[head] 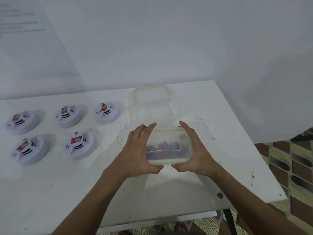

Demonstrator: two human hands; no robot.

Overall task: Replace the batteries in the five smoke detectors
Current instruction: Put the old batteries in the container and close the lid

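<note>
Both hands gripping lidded container [167,146], batteries inside, blurred

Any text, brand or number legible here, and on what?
None can be read.
Paper sheet on wall: printed lines, too blurred.
Red labels on the five smoke detectors: a pale mark, no legible words.
Lidded container, held by both hands: no readable text.

a white, scuffed table [220,133] stands against a white wall [152,39] — a printed paper sheet [25,39], its text blurred, hangs at upper left. patterned brown-and-yellow floor tiles [288,167] show at right.
</note>
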